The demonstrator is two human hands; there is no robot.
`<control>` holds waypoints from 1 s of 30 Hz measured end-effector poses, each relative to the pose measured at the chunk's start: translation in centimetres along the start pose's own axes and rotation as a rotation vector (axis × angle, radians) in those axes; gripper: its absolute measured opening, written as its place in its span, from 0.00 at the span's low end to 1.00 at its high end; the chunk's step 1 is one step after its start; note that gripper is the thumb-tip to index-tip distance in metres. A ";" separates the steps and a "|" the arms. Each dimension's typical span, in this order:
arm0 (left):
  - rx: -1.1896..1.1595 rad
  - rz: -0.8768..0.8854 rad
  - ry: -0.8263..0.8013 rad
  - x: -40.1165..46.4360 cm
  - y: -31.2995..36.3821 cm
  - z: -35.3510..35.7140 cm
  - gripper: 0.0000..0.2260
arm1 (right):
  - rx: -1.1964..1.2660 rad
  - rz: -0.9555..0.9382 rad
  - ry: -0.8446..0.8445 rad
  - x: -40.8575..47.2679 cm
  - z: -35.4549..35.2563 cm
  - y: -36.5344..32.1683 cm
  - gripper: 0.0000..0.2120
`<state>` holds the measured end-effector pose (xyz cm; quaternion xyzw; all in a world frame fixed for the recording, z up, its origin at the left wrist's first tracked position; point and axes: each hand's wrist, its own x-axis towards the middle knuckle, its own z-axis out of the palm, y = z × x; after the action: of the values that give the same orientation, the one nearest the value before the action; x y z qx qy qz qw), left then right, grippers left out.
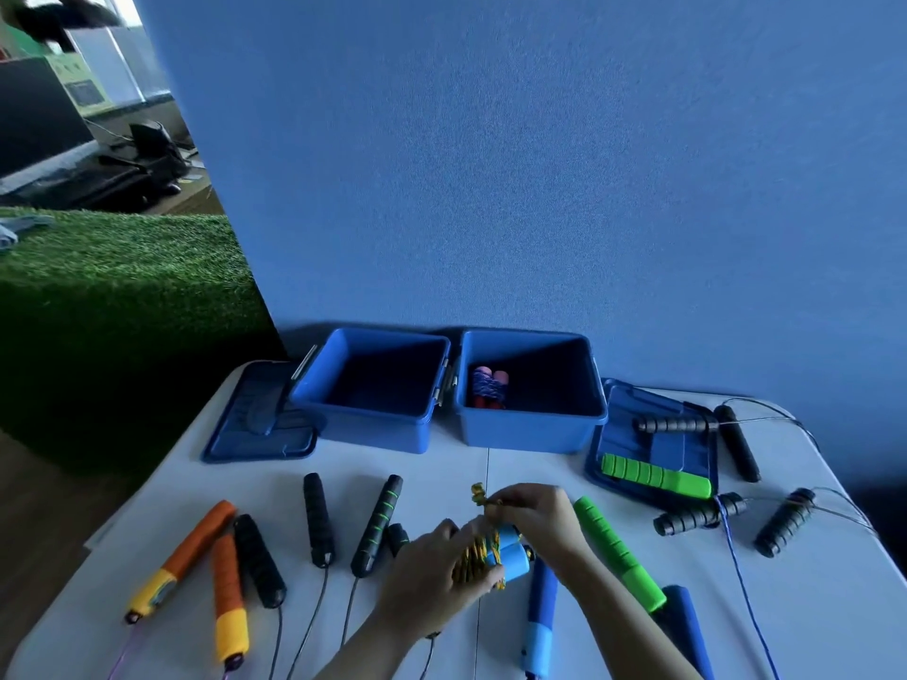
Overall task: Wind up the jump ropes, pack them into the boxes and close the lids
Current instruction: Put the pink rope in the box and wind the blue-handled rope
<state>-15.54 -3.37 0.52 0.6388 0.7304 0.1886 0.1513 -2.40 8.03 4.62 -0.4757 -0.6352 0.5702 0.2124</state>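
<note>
1. Head view, step in hand: I am mid-wind on one jump rope. My left hand (pixel 432 569) is wrapped round the bundle of yellow-and-dark cord (pixel 473 561) and the pair of light-blue handles (pixel 510 557), fingers curled about them. My right hand (pixel 537 515) pinches the loose end of that cord (pixel 483 498) just above the bundle, as if tucking or tying it off.

2. Where things lie, taking the right box (pixel 532 424) as landmark: the bundle I hold is in front of it, above the tabletop (pixel 441 478). Inside this box one wound rope with pink and red handles (pixel 488 387) already lies. The left box (pixel 373 424) stands just beside it, touching or nearly so, and looks empty. Each box's lid lies flat off its outer side: the left lid (pixel 260 429) beyond the left box, the right lid (pixel 633 434) on the other side, with a green handle (pixel 655 476) and a black handle (pixel 675 425) lying across it.

3. Still unwound, I judge: orange-and-yellow handles (pixel 196 557) and black handles (pixel 319 517) well to the left and in front of the box, more black ones (pixel 783 522) to its right.

4. Next move, as I judge it: secure the loose end so the winding holds, then carry the bundle forward into one of the boxes. The lids cannot close until the handles are cleared off the right one.
</note>
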 end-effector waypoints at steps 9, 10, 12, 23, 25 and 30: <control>-0.396 -0.223 0.037 -0.6 0.5 1.7 0.24 | -0.133 -0.046 0.024 0.7 -1.0 1.2 0.11; -0.389 -0.246 0.031 -0.6 0.7 1.8 0.25 | -0.146 -0.046 0.020 0.7 -1.0 1.4 0.11; -0.349 -0.260 0.027 -0.7 1.0 1.6 0.23 | -0.148 -0.044 0.005 0.7 -1.0 1.8 0.12; -0.353 -0.143 0.043 -1.0 0.3 1.3 0.20 | 0.104 -0.009 0.013 0.6 -1.0 2.6 0.09; -0.382 -0.137 0.040 -1.1 0.3 1.2 0.20 | 0.146 0.018 -0.023 0.5 -1.1 2.5 0.07; -0.409 -0.195 0.097 -1.3 1.1 0.6 0.21 | 0.130 0.100 0.044 0.2 0.1 3.7 0.08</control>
<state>-14.12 -4.48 0.48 0.5114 0.7417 0.3477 0.2599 -1.24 7.74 1.07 -0.5045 -0.5673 0.6096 0.2281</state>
